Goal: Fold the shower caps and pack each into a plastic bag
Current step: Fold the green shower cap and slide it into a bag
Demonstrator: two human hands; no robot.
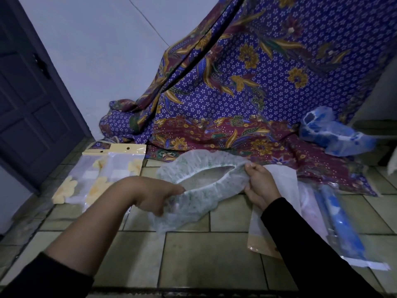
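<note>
A white shower cap (pixel 206 168) with green specks is stretched out over the tiled floor, its elastic opening facing up. My left hand (pixel 158 195) grips the cap's left rim, fingers curled into the elastic. My right hand (pixel 258 183) pinches the right rim. Plastic bags (pixel 101 171) with yellow headers and yellow flower prints lie on the floor to the left. A blue flowered shower cap (pixel 330 132) sits on the batik cloth at the right.
A purple and maroon batik cloth (pixel 247 93) hangs down and spreads over the floor behind. Packed bags (pixel 339 224), one holding a blue cap, lie at the right beside a white bag (pixel 285 181). A dark door (pixel 28 100) stands at the left.
</note>
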